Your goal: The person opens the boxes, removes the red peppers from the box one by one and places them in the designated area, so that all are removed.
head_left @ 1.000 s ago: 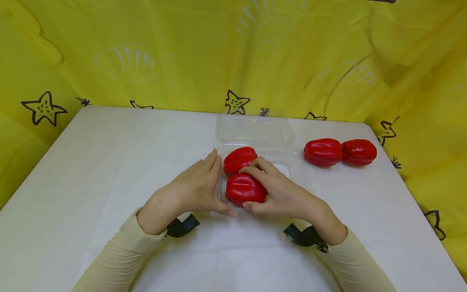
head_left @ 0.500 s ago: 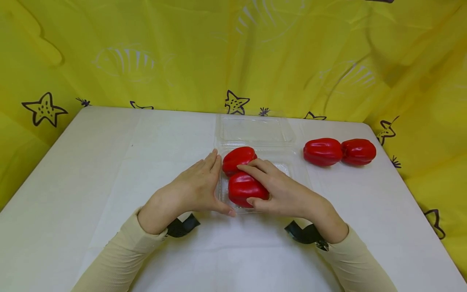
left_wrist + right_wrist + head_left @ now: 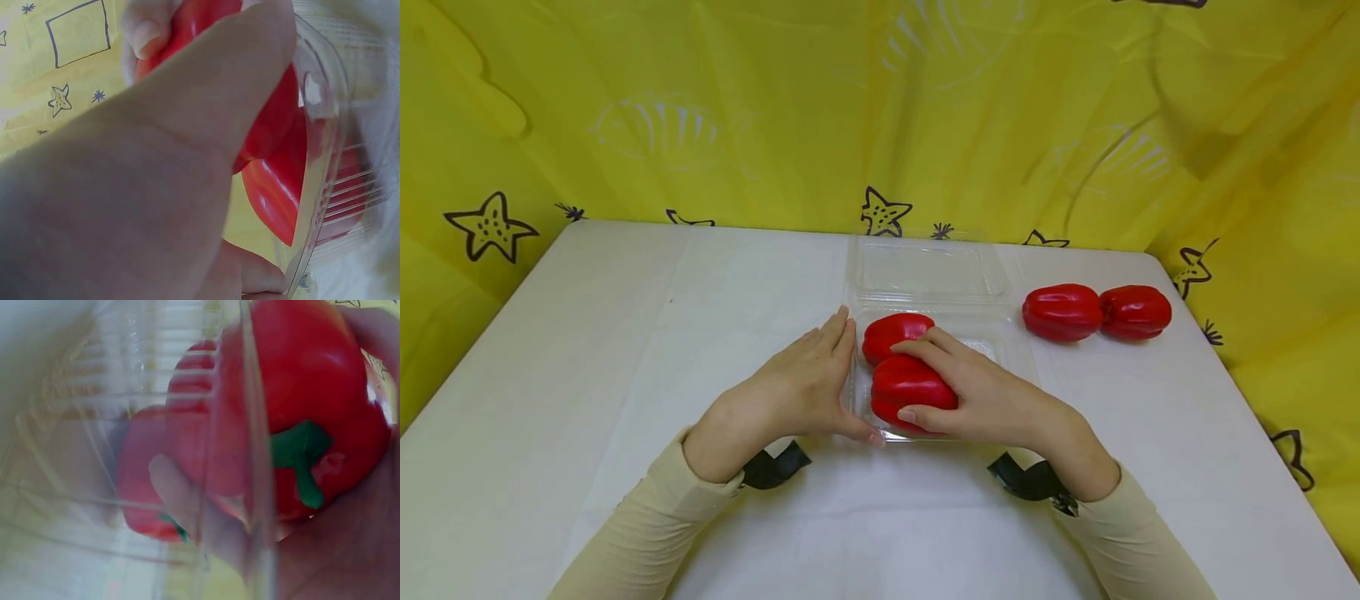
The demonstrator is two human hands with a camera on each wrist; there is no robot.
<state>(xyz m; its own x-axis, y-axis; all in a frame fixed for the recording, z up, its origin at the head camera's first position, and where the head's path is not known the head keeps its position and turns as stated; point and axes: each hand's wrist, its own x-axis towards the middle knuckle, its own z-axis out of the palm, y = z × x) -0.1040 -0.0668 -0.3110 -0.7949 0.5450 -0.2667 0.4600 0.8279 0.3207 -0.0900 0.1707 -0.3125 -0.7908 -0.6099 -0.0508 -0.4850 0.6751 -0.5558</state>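
A red bell pepper (image 3: 910,390) sits in the near left part of a clear plastic container (image 3: 1018,342), its thick green stem (image 3: 303,450) facing the palm in the right wrist view. My right hand (image 3: 988,390) grips this pepper from the right, thumb on its near side and fingers over its top. Just behind it lies a second red bell pepper (image 3: 889,335), partly covered by my right fingers. My left hand (image 3: 805,379) rests along the container's left edge, fingers straight and thumb spread round the near corner.
The container's clear lid (image 3: 925,268) lies folded back toward the yellow curtain (image 3: 760,100). To the right on the white table (image 3: 625,350), a red bell pepper (image 3: 1062,312) lies end to end with another red bell pepper (image 3: 1137,312).
The gripped pepper has shifted slightly right with my right hand. The pepper behind it has come a little nearer and lies flatter. My left hand has stayed in place.
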